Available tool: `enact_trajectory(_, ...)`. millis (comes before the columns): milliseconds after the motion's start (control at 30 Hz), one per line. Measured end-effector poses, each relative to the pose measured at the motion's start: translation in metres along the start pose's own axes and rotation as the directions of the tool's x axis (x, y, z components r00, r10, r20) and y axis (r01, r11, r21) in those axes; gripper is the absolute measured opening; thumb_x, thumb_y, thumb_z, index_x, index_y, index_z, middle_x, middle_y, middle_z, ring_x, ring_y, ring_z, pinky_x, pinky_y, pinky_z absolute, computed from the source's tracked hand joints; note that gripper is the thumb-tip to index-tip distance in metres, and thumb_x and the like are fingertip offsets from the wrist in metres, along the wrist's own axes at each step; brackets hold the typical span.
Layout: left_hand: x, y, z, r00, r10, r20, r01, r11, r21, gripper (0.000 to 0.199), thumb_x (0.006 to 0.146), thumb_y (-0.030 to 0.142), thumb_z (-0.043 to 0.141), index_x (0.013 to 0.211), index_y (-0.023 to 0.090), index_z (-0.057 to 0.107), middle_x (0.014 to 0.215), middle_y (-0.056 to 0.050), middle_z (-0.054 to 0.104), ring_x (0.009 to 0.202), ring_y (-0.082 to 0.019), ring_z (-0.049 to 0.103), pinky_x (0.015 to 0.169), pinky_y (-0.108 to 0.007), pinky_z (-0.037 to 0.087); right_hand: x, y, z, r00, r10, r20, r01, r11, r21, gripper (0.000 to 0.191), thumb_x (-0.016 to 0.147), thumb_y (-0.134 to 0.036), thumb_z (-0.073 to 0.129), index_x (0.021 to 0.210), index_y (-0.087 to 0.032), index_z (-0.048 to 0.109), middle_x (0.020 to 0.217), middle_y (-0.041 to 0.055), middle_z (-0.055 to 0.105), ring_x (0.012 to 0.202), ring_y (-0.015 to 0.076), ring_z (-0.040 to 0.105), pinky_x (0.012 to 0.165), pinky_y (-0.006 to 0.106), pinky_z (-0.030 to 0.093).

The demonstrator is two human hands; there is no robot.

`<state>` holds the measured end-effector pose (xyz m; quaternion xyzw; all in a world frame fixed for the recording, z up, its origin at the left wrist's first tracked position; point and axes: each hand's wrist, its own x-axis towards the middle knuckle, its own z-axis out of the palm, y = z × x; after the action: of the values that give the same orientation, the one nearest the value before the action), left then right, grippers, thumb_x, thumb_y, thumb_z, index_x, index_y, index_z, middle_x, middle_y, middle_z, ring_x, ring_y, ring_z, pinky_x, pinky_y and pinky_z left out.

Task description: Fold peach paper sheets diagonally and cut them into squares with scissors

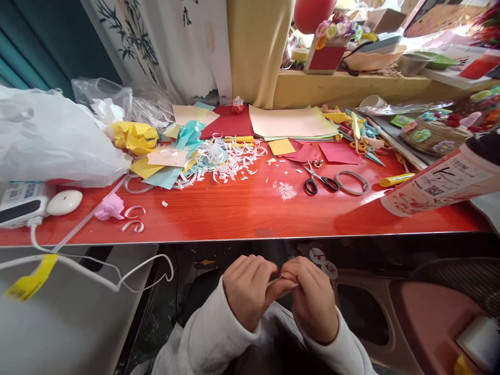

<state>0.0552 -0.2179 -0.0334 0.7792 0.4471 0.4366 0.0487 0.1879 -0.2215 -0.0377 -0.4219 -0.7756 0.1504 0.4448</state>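
Below the table's front edge, in front of my body, my left hand [248, 291] and my right hand [315, 298] meet at the fingertips. Both have curled fingers, with thumbs and forefingers pinched close together. Whatever lies between them, if anything, is hidden by the fingers. On the red table [219, 211] beyond are black-handled scissors [319, 179], a roll of tape [352, 183] and a heap of white paper shreds [230, 159]. Red paper squares [340, 153] and a small yellow square [282, 147] lie behind the scissors.
At the left stand a white plastic bag [50, 135], crumpled yellow paper [135, 137] and a pink crumpled piece [110, 207]. White cables [117, 286] hang off the edge there. A large cup [441, 179] leans at the right. A pink chair [433, 323] is beside me.
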Motion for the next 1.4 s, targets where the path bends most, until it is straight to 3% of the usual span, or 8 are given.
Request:
enact_trajectory(133, -0.001, -0.005, 0.0, 0.988, 0.12, 0.103, -0.121, 0.993, 0.008, 0.047, 0.092, 0.033, 0.032, 0.052, 0.016, 0.047, 0.048, 0.0, 0.046, 0.048, -0.011, 0.039, 0.049, -0.027, 0.033, 0.004, 0.006, -0.005, 0.99, -0.001, 0.141, 0.0, 1.0, 0.007, 0.031, 0.093, -0.02, 0.031, 0.067, -0.018, 0.048, 0.058, 0.0013, 0.052, 0.054, 0.0121, 0.044, 0.054, 0.025, 0.034)
enact_trajectory(367, -0.011, -0.007, -0.003, 0.963, 0.233, 0.136, -0.21, 0.964, -0.165, 0.049, 0.093, 0.033, 0.029, 0.049, 0.015, 0.044, 0.047, 0.0, 0.041, 0.049, -0.011, 0.031, 0.05, -0.028, 0.029, 0.007, 0.004, -0.018, 0.888, -0.021, 0.458, -0.093, 0.97, 0.226, 0.067, 0.085, -0.063, 0.006, 0.062, -0.017, 0.049, 0.056, 0.0, 0.048, 0.049, 0.0093, 0.042, 0.049, 0.023, 0.031)
enact_trajectory(600, -0.04, -0.027, -0.004, 0.906, 0.329, 0.268, -0.324, 0.944, -0.066, 0.046, 0.092, 0.035, 0.035, 0.051, 0.016, 0.046, 0.047, 0.001, 0.043, 0.046, -0.011, 0.036, 0.047, -0.027, 0.028, -0.003, 0.003, -0.007, 0.76, -0.046, 0.649, -0.055, 0.989, 0.135, 0.045, 0.094, -0.03, 0.03, 0.056, -0.017, 0.048, 0.05, -0.0028, 0.049, 0.045, 0.0065, 0.041, 0.047, 0.02, 0.028)
enact_trajectory(733, -0.047, -0.032, -0.007, 0.922, 0.26, 0.287, -0.26, 0.965, -0.036, 0.053, 0.089, 0.049, 0.03, 0.049, 0.017, 0.043, 0.045, 0.001, 0.043, 0.044, -0.011, 0.036, 0.046, -0.027, 0.03, -0.01, 0.006, 0.007, 0.812, -0.042, 0.582, -0.006, 0.997, 0.08, 0.047, 0.095, -0.034, 0.028, 0.057, -0.017, 0.05, 0.049, -0.0019, 0.051, 0.043, 0.0074, 0.042, 0.046, 0.022, 0.028)
enact_trajectory(833, -0.047, -0.029, -0.007, 0.932, 0.147, 0.333, -0.128, 0.989, -0.079, 0.052, 0.093, 0.04, 0.025, 0.052, 0.016, 0.045, 0.047, 0.001, 0.047, 0.045, -0.01, 0.039, 0.048, -0.026, 0.031, -0.01, 0.006, 0.011, 0.845, -0.04, 0.533, 0.016, 0.999, 0.05, 0.049, 0.094, -0.041, 0.027, 0.058, -0.017, 0.051, 0.051, -0.0009, 0.053, 0.044, 0.0079, 0.044, 0.046, 0.022, 0.028)
enact_trajectory(967, -0.051, -0.025, -0.001, 0.948, 0.09, 0.304, -0.03, 0.98, -0.198, 0.057, 0.094, 0.04, 0.015, 0.056, 0.016, 0.049, 0.049, 0.001, 0.048, 0.047, -0.009, 0.041, 0.051, -0.025, 0.032, -0.01, 0.005, 0.007, 0.837, -0.045, 0.545, -0.02, 0.993, 0.113, 0.047, 0.088, -0.052, 0.037, 0.06, -0.017, 0.051, 0.053, -0.0012, 0.053, 0.047, 0.0084, 0.045, 0.047, 0.022, 0.029)
enact_trajectory(1133, -0.063, -0.027, 0.003, 0.934, 0.137, 0.328, -0.053, 0.966, -0.253, 0.046, 0.091, 0.043, 0.033, 0.058, 0.016, 0.049, 0.052, 0.002, 0.049, 0.049, -0.009, 0.041, 0.05, -0.024, 0.031, -0.012, 0.006, -0.002, 0.816, 0.031, 0.577, -0.18, 0.963, 0.202, 0.044, 0.092, -0.039, 0.034, 0.058, -0.016, 0.05, 0.052, -0.0017, 0.05, 0.049, 0.0077, 0.044, 0.049, 0.02, 0.032)
enact_trajectory(1400, -0.061, -0.035, -0.005, 0.953, 0.076, 0.293, -0.024, 0.984, -0.178, 0.047, 0.091, 0.038, 0.035, 0.051, 0.016, 0.044, 0.046, 0.003, 0.044, 0.046, -0.009, 0.037, 0.048, -0.024, 0.03, -0.016, 0.009, 0.0, 0.956, -0.002, 0.293, 0.025, 0.997, -0.077, 0.035, 0.09, -0.021, 0.039, 0.056, -0.016, 0.049, 0.051, 0.0008, 0.049, 0.049, 0.01, 0.042, 0.051, 0.024, 0.028)
